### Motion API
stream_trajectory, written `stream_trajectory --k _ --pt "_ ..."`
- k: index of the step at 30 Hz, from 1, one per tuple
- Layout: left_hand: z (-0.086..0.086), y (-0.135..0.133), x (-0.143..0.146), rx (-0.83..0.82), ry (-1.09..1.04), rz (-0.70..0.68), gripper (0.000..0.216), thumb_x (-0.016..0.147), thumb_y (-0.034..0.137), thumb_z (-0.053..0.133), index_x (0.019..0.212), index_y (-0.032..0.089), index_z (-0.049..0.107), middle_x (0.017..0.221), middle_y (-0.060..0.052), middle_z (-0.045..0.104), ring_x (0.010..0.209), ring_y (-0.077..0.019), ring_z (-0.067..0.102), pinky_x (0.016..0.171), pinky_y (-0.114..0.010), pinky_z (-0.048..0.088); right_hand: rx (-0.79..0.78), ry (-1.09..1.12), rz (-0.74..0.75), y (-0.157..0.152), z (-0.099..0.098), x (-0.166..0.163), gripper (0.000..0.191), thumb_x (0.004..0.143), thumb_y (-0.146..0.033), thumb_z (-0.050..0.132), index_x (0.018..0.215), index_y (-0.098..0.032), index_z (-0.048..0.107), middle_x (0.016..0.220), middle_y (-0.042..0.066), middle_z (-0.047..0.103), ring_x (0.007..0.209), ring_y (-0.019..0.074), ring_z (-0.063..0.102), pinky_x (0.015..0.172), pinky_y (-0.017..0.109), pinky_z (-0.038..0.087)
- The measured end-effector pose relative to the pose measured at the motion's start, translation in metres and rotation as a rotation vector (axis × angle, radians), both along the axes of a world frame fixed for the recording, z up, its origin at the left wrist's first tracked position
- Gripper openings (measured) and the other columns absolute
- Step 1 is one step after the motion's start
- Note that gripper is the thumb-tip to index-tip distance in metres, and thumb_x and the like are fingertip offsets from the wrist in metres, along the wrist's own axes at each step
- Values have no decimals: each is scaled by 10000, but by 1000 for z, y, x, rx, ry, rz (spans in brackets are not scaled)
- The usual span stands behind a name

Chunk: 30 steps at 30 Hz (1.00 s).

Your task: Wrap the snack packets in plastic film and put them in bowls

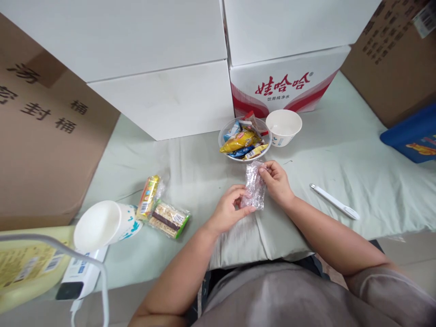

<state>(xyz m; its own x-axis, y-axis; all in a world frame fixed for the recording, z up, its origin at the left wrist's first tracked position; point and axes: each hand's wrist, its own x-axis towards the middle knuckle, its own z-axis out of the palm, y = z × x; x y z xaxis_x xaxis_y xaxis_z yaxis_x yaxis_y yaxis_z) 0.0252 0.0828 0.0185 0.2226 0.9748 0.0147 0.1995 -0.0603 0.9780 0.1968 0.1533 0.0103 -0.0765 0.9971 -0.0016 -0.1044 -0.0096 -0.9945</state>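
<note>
- Grey-brown shirt (pixel 272 295) closest to us, and straight ahead of it sits our landmark, the snack bowl (pixel 223 129).
- Pale green cloth (pixel 204 168) next, spreading beneath the bowl and out to both sides, rumpled along the near edge!
- White cartons (pixel 190 104) rise stacked behind the bowl, one printed in red; brown cardboard boxes (pixel 44 136) flank them, well left and well right of the bowl.
- Yellowish container (pixel 30 263) far left of the bowl, on its near side, a pale cable (pixel 105 286) looping in front.
- Now the bowl itself, heaped with bright small packets (pixel 240 141).
- White paper cup (pixel 284 127) just to the bowl's right; a second cup (pixel 102 225) well apart to its left.
- And the hands, nearer than the bowl! Left hand (pixel 229 210): thumb and fingers closed on the lower side of a clear wrapper (pixel 255 186). Right hand (pixel 277 184): pinching its upper end.
- Two snack packs (pixel 170 219) lie left of the bowl; a white pen-like tool (pixel 334 201) lies to its right, untouched.
- Wrapper, right before the bowl: being opened or flattened, hard to say which. My call: the next move wants a light, steady pinch, as thin film crumples easily.
</note>
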Motion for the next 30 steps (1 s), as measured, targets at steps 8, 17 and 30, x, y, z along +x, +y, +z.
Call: stream_trajectory --k 8,17,30 --pt "14 -1 -3 574 249 142 140 900 270 580 897 215 709 863 -62 618 878 -193 561 806 -347 480 50 -124 71 -2 -1 -3 332 768 -526 643 806 -224 511 642 -41 528 546 110 476 514 257 394" --pt "3 -11 -3 153 16 21 265 962 430 466 991 197 589 832 -38 665 727 -148 606 688 -272 474 72 -170 145 -6 -1 -6 316 782 -523 621 809 -222 525 624 -46 491 542 111 437 503 256 364" --pt "2 -1 -2 -38 131 -123 234 869 304 619 1061 226 728 1064 -92 665 1034 -229 623 942 -394 498 26 -56 49 1 1 1 434 745 -622 662 812 -216 526 638 -45 520 548 101 452 516 245 379"
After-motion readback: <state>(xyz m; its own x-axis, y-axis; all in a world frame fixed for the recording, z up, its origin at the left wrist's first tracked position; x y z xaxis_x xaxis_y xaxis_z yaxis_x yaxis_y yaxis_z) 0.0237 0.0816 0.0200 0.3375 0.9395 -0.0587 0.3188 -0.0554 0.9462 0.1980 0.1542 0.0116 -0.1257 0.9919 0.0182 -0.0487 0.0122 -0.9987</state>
